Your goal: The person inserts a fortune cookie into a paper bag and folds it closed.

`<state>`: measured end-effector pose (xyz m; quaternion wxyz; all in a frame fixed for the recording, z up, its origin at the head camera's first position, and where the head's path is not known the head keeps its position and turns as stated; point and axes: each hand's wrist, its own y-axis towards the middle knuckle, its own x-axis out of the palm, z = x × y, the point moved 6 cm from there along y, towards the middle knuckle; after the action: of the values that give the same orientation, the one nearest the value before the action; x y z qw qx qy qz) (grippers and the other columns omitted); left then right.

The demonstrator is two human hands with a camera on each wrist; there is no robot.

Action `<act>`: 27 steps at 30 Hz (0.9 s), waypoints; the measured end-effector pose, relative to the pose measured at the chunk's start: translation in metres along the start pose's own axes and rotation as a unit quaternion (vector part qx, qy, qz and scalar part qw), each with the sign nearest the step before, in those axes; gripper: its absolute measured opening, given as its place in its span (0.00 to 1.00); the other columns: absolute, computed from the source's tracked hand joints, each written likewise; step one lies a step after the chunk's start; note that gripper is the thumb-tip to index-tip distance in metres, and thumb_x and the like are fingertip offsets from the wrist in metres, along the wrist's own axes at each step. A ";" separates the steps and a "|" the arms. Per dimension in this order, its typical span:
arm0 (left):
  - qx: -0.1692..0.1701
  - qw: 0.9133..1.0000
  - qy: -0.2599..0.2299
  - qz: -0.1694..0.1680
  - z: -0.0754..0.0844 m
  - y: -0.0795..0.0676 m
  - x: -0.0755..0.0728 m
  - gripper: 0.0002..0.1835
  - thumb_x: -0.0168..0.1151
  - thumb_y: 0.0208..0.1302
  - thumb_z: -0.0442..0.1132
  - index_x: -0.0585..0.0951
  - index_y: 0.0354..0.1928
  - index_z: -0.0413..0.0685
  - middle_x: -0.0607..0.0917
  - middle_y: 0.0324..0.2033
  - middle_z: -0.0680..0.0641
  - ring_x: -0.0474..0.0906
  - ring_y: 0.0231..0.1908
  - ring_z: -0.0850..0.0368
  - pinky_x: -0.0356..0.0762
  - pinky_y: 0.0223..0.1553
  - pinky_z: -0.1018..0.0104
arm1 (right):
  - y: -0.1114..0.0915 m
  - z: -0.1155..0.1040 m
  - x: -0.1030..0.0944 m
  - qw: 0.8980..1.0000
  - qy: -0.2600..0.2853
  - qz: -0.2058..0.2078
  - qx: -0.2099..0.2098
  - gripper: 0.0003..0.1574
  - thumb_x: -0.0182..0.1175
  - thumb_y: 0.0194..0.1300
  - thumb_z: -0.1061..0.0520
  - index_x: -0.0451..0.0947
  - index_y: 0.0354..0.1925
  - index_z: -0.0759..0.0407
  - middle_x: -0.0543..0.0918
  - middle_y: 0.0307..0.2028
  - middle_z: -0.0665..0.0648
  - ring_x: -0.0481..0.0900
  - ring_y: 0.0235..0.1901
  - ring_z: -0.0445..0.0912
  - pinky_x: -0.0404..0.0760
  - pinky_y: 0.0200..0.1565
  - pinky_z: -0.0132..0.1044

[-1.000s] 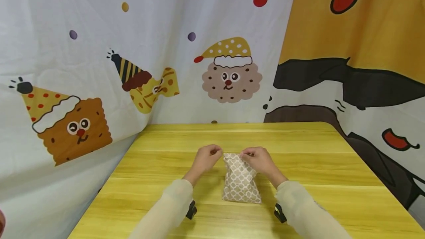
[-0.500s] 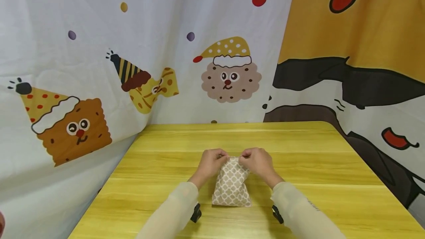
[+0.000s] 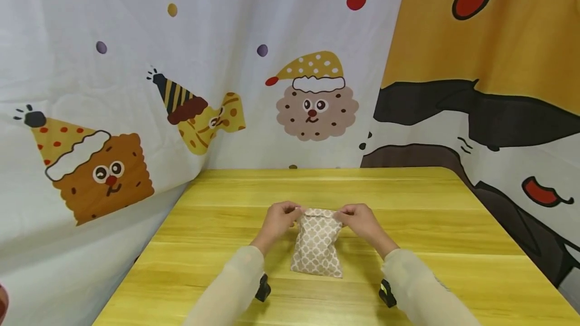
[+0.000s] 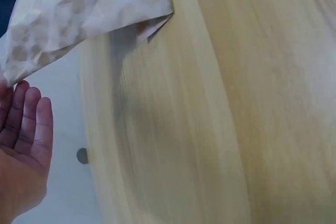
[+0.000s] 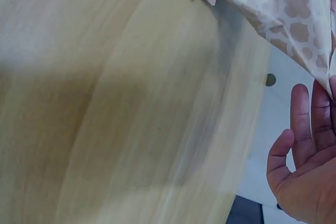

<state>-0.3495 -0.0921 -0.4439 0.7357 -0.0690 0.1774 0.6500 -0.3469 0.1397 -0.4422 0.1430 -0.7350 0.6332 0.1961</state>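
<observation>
A small beige paper bag (image 3: 318, 245) with a white lattice pattern stands on the table, its top edge folded over in a narrow strip. My left hand (image 3: 277, 221) pinches the top left corner between thumb and fingertips. At the top right corner, my right hand (image 3: 364, 224) does the same. The left wrist view has the bag's side (image 4: 94, 9) tapering to the corner at the fingertips, with the other fingers (image 4: 43, 124) extended. In the right wrist view the bag (image 5: 294, 19) narrows toward my right hand (image 5: 312, 161). Whatever is inside the bag is hidden.
The yellow wood-grain table (image 3: 217, 245) spreads out around the bag on all sides. Behind it hangs a white curtain (image 3: 226, 24) printed with cartoon biscuits and sweets. Black straps (image 3: 263, 288) sit at both wrists, below cream sleeves.
My left hand came from beside the bag to its top. Both hands then met close together there and have now spread to the two corners. The bag has shifted slightly left.
</observation>
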 end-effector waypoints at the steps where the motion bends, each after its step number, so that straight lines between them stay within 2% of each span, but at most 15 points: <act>1: -0.015 1.000 -0.014 0.003 -0.004 0.001 -0.002 0.10 0.65 0.68 0.43 0.87 0.41 0.43 0.85 0.33 0.49 0.80 0.33 0.56 0.83 0.37 0.55 | 0.000 0.002 -0.001 1.000 0.003 0.001 0.002 0.11 0.64 0.69 0.53 0.87 0.36 0.59 0.85 0.38 0.53 0.81 0.36 0.49 0.80 0.42 0.48; 5: -0.044 0.998 -0.039 0.010 -0.012 0.002 -0.006 0.08 0.64 0.69 0.37 0.86 0.38 0.38 0.86 0.34 0.47 0.82 0.33 0.54 0.84 0.38 0.55 | 0.000 0.010 0.000 1.000 0.007 -0.002 0.019 0.11 0.64 0.69 0.53 0.87 0.38 0.60 0.86 0.38 0.54 0.83 0.37 0.52 0.80 0.44 0.50; 11: -0.072 0.997 -0.017 0.002 -0.021 -0.002 0.001 0.07 0.61 0.69 0.34 0.85 0.37 0.37 0.85 0.31 0.46 0.83 0.32 0.50 0.84 0.36 0.54 | -0.001 0.023 0.008 0.999 -0.006 0.002 0.037 0.09 0.64 0.68 0.57 0.87 0.36 0.63 0.86 0.34 0.54 0.83 0.32 0.49 0.83 0.39 0.45; 17: -0.117 0.992 -0.038 -0.010 -0.025 -0.005 0.014 0.13 0.63 0.69 0.43 0.84 0.43 0.37 0.84 0.31 0.45 0.82 0.29 0.52 0.84 0.33 0.56 | -0.002 0.025 0.013 1.000 -0.004 0.005 0.028 0.08 0.64 0.67 0.59 0.87 0.35 0.63 0.86 0.33 0.54 0.82 0.31 0.47 0.82 0.36 0.42; 20: -0.111 0.993 -0.039 -0.027 -0.021 -0.004 0.020 0.13 0.65 0.68 0.43 0.85 0.42 0.39 0.85 0.32 0.46 0.80 0.28 0.56 0.83 0.32 0.58 | -0.002 0.021 0.015 1.000 -0.004 -0.003 0.026 0.11 0.64 0.68 0.55 0.87 0.39 0.62 0.86 0.37 0.54 0.82 0.36 0.47 0.81 0.39 0.42; 23: -0.077 0.996 -0.023 -0.041 -0.014 -0.002 0.024 0.07 0.67 0.66 0.38 0.86 0.38 0.41 0.85 0.31 0.47 0.79 0.29 0.57 0.81 0.32 0.60 | -0.001 0.014 0.019 0.999 -0.004 -0.021 0.026 0.13 0.65 0.67 0.50 0.87 0.43 0.58 0.86 0.40 0.53 0.81 0.41 0.46 0.80 0.43 0.42; 27: -0.050 0.997 0.005 -0.060 -0.007 0.000 0.030 0.07 0.68 0.66 0.41 0.87 0.39 0.44 0.85 0.33 0.50 0.80 0.33 0.57 0.81 0.36 0.59 | 0.001 0.007 0.026 0.999 0.000 -0.036 0.009 0.10 0.66 0.66 0.52 0.88 0.40 0.57 0.86 0.36 0.52 0.81 0.37 0.46 0.80 0.39 0.40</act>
<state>-0.3475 -0.0665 -0.4606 0.7682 -0.1188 0.1439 0.6124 -0.3456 0.1202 -0.4604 0.1571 -0.7558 0.6081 0.1853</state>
